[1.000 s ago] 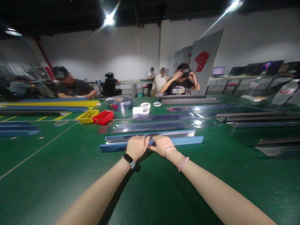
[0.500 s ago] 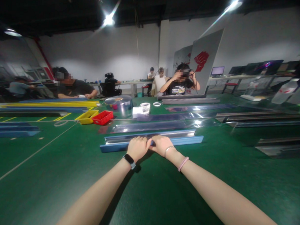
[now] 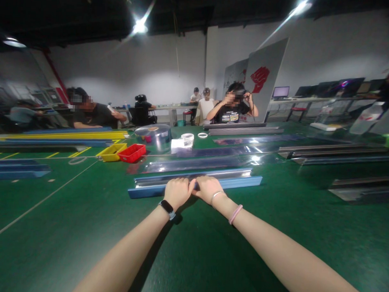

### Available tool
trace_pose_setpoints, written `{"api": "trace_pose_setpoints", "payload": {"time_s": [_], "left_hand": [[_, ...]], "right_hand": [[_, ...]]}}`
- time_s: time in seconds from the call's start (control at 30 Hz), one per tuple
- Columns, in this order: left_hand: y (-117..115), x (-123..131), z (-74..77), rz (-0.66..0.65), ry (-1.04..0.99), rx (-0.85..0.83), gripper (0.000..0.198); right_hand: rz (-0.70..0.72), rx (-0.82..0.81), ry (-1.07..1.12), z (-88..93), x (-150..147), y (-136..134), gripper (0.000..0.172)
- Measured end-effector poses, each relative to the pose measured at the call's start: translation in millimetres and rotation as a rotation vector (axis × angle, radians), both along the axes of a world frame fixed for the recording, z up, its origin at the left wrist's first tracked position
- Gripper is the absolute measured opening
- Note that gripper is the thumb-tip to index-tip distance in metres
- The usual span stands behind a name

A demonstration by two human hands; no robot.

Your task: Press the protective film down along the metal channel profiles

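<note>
A long blue channel-shaped profile lies crosswise on the green table in front of me, with a shiny, silvery inner face. My left hand, with a watch at its wrist, is closed over the near wall of the profile, left of its middle. Right beside it, my right hand grips the same wall, the two thumbs nearly meeting. The fingertips are hidden inside the channel. Just beyond the profile lie clear plastic strips.
Past the strips stand a yellow bin, a red bin, a roll of clear film and white tape rings. Dark profiles lie to the right, blue ones to the left. Several people sit across the table.
Both hands stay in place on the blue profile. My view has shifted very slightly. Across the table, a person at the left has raised a hand with a white object.
</note>
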State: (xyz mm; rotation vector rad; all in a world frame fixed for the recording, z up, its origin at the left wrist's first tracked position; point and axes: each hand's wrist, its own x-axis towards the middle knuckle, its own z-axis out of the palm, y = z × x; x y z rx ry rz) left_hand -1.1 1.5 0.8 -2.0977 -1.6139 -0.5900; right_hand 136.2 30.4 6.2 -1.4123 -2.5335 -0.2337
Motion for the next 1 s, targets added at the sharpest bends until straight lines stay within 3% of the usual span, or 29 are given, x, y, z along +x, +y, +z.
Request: {"api": "trace_pose_setpoints", "payload": {"time_s": [0.37, 0.67, 1.0], "left_hand": [[-0.2, 0.0, 0.4, -0.015, -0.006, 0.001, 0.044], [-1.1, -0.7, 1.4, -0.031, -0.001, 0.000, 0.042], [-2.5, 0.2, 4.1, -0.055, 0.007, 0.032, 0.036]], "right_hand": [[0.076, 0.061, 0.061, -4.3, 2.9, 3.8, 0.039], [0.062, -0.049, 0.037, 0.1, 3.3, 5.2, 0.045], [0.075, -0.028, 0.042, 0.2, 3.6, 2.5, 0.043]]}}
